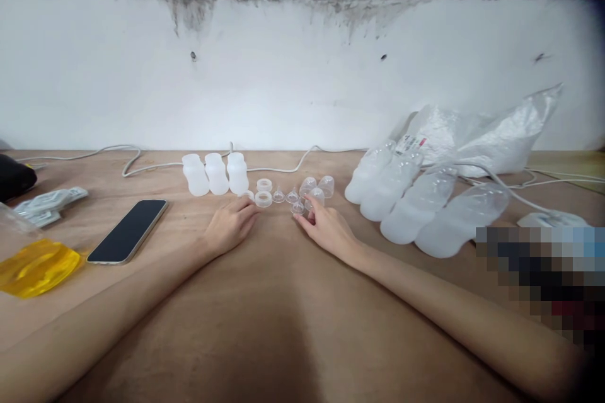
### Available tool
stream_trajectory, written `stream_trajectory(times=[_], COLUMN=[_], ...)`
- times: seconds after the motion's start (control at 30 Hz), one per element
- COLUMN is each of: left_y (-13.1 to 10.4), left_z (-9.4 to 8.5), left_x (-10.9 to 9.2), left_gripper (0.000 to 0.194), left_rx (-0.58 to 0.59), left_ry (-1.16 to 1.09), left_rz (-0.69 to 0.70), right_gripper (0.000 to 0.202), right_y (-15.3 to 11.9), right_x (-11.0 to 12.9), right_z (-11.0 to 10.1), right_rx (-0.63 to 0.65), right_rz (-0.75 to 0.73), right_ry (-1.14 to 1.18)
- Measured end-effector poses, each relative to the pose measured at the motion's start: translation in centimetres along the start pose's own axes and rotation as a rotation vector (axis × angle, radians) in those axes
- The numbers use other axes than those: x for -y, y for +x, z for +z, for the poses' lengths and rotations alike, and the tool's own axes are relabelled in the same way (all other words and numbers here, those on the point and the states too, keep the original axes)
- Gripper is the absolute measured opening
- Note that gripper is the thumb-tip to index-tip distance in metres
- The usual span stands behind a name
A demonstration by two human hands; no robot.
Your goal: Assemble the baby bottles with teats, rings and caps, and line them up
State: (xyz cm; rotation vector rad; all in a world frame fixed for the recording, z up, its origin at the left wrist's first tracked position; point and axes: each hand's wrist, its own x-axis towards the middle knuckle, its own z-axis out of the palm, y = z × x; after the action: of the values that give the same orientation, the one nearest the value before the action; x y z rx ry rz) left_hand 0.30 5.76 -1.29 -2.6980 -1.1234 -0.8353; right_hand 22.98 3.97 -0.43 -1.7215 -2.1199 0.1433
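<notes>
My left hand (230, 225) rests on the table with its fingers curled together at a white bottle screw ring (246, 194), partly covered by the fingertips. Two more screw rings (263, 199) lie just right of it, one behind the other. My right hand (331, 228) has thumb and forefinger apart beside a clear silicone bottle nipple (297, 207); whether they touch it is unclear. Two other nipples (278, 195) stand between the hands. Three clear domed caps (326, 186) sit by my right fingertips. Behind my left hand three frosted baby bottles (216, 174) stand in a row.
At right lie several capped bottles (416, 211), with a silvery plastic bag (491, 132) behind. At left are a phone (127, 232), a container of yellow liquid (40, 267) and white packets (50, 206). A white cable (283, 170) runs along the wall.
</notes>
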Motion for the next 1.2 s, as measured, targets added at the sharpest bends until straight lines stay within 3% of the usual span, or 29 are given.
stream_trajectory(times=[0.1,0.27,0.7,0.93,1.07,1.2], left_y=[0.6,0.9,0.3,0.4,0.4,0.3], left_z=[0.3,0.8,-0.4,0.0,0.1,-0.3], left_x=[0.2,0.4,-0.1,0.0,0.0,0.0], left_gripper=[0.027,0.039,0.023,0.042,0.03,0.031], left_rx=[-0.015,0.07,0.107,0.131,0.192,0.177], left_ry=[0.011,0.033,-0.092,-0.127,-0.168,-0.24], left_rz=[0.025,0.065,0.203,0.176,0.168,0.099], right_gripper=[0.047,0.039,0.024,0.025,0.024,0.024], right_y=[0.5,1.0,0.3,-0.3,-0.6,-0.7], right_x=[0.0,-0.1,-0.1,0.3,0.4,0.4], right_z=[0.0,0.1,0.0,-0.1,-0.1,-0.2], right_rx=[-0.006,-0.016,-0.006,-0.052,-0.099,-0.097], right_rz=[0.002,-0.044,-0.095,-0.271,-0.361,-0.409], right_ry=[-0.028,-0.063,-0.039,0.007,0.074,0.142])
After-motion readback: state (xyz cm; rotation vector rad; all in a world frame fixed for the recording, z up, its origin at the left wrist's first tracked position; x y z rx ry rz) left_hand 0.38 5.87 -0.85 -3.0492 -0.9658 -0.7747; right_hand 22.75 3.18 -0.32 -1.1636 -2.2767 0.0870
